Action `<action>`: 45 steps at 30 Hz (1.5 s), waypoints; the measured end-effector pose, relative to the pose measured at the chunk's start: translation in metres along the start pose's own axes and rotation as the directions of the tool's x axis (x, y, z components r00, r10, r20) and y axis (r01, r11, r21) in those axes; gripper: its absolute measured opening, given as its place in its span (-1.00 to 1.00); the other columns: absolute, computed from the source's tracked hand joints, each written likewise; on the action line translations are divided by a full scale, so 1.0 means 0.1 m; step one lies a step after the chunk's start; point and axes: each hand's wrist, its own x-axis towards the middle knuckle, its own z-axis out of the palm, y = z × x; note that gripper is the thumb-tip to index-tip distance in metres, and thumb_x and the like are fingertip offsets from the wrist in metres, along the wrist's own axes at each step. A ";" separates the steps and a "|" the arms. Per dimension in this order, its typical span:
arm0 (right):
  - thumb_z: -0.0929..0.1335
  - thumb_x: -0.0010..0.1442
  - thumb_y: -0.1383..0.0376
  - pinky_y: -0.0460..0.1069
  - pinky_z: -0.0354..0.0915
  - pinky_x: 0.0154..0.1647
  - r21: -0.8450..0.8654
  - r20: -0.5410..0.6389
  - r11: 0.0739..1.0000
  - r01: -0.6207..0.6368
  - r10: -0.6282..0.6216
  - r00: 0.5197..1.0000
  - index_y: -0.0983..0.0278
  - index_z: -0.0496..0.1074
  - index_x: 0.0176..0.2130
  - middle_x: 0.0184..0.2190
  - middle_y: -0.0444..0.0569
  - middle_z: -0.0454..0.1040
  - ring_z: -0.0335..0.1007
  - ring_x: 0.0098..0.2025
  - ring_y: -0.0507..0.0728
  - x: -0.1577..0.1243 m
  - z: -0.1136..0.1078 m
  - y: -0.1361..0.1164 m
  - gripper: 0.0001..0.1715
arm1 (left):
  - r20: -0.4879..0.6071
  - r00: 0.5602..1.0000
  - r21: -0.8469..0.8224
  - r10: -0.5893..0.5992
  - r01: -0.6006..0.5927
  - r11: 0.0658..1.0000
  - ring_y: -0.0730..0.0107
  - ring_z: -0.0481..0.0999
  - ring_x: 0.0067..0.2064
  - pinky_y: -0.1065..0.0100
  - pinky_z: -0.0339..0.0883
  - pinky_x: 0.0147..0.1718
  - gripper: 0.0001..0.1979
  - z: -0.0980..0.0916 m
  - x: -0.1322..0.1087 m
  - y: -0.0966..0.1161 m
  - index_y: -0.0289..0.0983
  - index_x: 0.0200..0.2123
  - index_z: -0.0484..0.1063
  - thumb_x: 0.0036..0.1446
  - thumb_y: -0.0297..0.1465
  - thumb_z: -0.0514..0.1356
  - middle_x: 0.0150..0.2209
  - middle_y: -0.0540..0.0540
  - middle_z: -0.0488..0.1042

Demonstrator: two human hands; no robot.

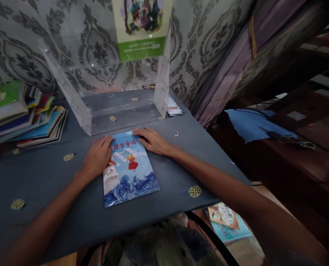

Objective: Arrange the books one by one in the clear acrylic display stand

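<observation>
A blue picture book [129,173] with waves and red characters on its cover lies flat on the dark grey tablecloth [56,192]. My left hand [98,157] rests on the book's upper left edge, fingers curled over it. My right hand [152,140] lies flat across the book's top right corner, fingers stretched out. Just beyond the book stands a clear acrylic book stand [111,107], with another book [141,27] with a green band leaning in its back.
A pile of several books [23,116] sits at the table's left. Patterned wallpaper and a purple curtain [222,74] rise behind. A dark wooden bench with blue cloth [253,125] stands to the right. More books [228,221] lie on the floor below the table's edge.
</observation>
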 end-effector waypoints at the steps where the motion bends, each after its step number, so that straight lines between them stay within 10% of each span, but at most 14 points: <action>1: 0.21 0.37 0.34 0.31 0.05 0.39 0.012 -0.008 1.000 0.001 -0.001 1.000 0.24 0.35 0.21 0.25 0.08 0.41 0.27 0.32 0.20 -0.01 0.01 0.01 -0.55 | 0.015 0.999 0.011 0.030 -0.030 0.999 -0.01 0.44 0.20 -0.04 0.26 0.21 -0.61 -0.01 0.02 -0.03 -0.33 0.11 0.38 0.35 -0.38 -0.09 0.16 -0.31 0.47; 7: 0.23 0.34 0.36 0.24 0.20 0.31 0.062 -0.073 0.994 0.088 -0.084 0.994 0.29 0.40 0.14 0.20 0.10 0.46 0.37 0.23 0.21 -0.08 0.00 0.06 -0.59 | 0.089 0.991 0.123 0.104 -0.115 0.986 -0.01 0.43 0.22 -0.08 0.18 0.26 -0.60 -0.09 0.16 0.02 -0.35 0.07 0.43 0.36 -0.43 -0.11 0.17 -0.36 0.46; 16: 0.20 0.31 0.46 0.16 0.22 0.30 0.095 -0.113 0.990 0.109 -0.098 0.989 0.30 0.44 0.08 0.12 0.08 0.52 0.37 0.23 0.18 -0.09 0.03 0.08 -0.57 | 0.131 0.961 -0.013 0.242 -0.243 0.970 0.06 0.43 0.17 0.03 0.26 0.22 -0.68 -0.02 0.09 0.89 -0.33 0.04 0.42 0.40 -0.34 -0.03 0.14 -0.28 0.47; 24: 0.20 0.27 0.51 0.13 0.35 0.15 0.246 -0.140 0.968 0.058 -0.024 0.990 0.30 0.46 0.07 0.01 0.04 0.58 0.49 0.08 0.15 -0.12 -0.10 0.04 -0.54 | 0.196 0.976 0.270 -0.091 0.035 0.962 -0.11 0.43 0.07 -0.03 0.36 -0.02 -0.64 -0.05 0.31 1.36 -0.40 0.00 0.32 0.31 -0.22 0.13 0.01 -0.39 0.46; 45: 0.18 0.26 0.54 0.18 0.41 0.13 0.559 -0.239 0.826 0.067 0.084 0.967 0.27 0.35 0.15 -0.05 0.05 0.57 0.52 0.00 0.09 -0.10 -0.09 0.14 -0.47 | 0.353 0.924 0.151 -0.149 0.101 0.983 -0.05 0.54 0.01 0.07 0.38 -0.08 -0.49 -0.23 0.40 1.27 -0.36 0.25 0.14 0.25 -0.39 0.08 0.03 -0.33 0.50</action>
